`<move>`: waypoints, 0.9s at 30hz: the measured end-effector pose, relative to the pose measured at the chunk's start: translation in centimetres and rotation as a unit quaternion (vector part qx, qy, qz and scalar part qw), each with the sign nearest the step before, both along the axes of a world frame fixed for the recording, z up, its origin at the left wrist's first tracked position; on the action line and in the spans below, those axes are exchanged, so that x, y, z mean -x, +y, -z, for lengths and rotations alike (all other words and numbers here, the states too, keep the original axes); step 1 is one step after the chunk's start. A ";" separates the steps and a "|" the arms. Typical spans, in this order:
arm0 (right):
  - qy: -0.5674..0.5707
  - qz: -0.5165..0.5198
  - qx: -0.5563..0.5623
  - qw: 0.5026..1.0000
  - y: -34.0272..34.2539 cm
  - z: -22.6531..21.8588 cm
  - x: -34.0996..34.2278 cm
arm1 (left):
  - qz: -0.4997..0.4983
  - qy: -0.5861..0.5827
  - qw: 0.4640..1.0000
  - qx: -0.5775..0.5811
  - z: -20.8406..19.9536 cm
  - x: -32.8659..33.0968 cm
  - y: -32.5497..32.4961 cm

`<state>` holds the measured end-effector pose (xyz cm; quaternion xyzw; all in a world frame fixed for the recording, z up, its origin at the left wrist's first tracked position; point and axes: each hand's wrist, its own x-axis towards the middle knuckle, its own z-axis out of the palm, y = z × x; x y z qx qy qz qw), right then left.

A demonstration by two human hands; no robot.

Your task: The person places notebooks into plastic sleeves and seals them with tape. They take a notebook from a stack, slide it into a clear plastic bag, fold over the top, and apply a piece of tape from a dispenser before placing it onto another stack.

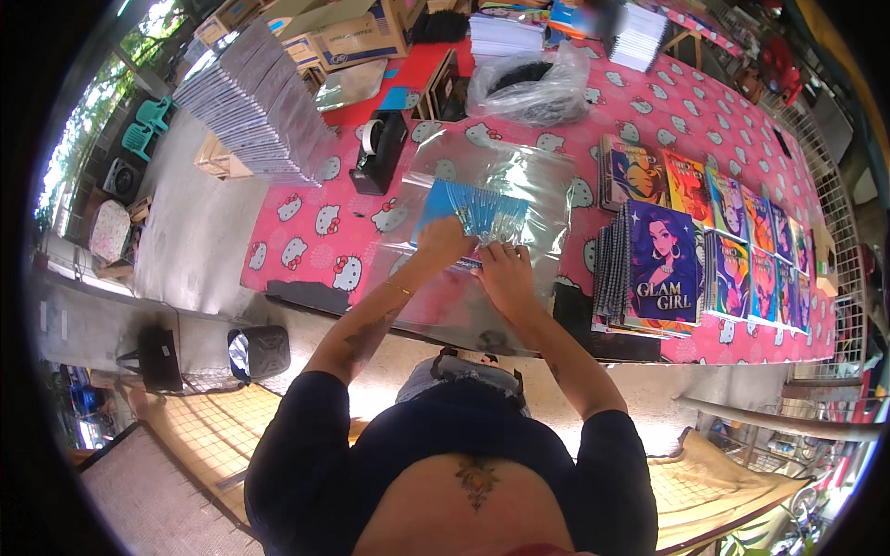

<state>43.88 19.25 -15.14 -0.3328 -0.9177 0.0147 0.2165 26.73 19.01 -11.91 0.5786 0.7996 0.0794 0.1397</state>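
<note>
In front of me on the table lies a flat blue item [432, 206] with crinkled clear plastic [496, 211] gathered over it. My left hand [447, 243] is closed at its near left side, the fingers partly blurred. Close beside it, my right hand [505, 271] has its fingers bent over the plastic's near edge, with a ring on one finger. What exactly lies between the fingertips is hard to see. Under both hands spreads a larger sheet of clear plastic [547, 185]. Beyond it to the left stands a black tape dispenser [382, 153].
Notebooks with colourful covers [664, 264] sit in stacks on the right of the pink patterned tablecloth [612, 102]. At the left rises a tall stack of plastic-wrapped items [255, 107]. Cardboard boxes [348, 37], a clear bag with dark contents [533, 88] and white paper stacks [507, 37] are at the back.
</note>
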 end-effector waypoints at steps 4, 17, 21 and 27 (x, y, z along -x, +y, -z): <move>0.034 0.006 0.038 0.999 -0.1 -1.7 0.3 | 0.033 -0.003 0.998 0.050 0.7 1.6 -0.4; -0.173 0.018 0.328 0.929 18.6 -3.8 3.7 | 0.271 0.025 0.912 -0.306 1.4 -0.4 -5.7; 0.003 -0.011 0.596 0.803 21.5 -9.7 0.9 | 0.104 -0.223 0.906 -0.344 -1.7 5.6 -6.3; 0.158 -0.019 0.619 0.769 16.4 -10.3 0.6 | -0.015 -0.523 0.785 -0.331 2.4 11.7 -2.5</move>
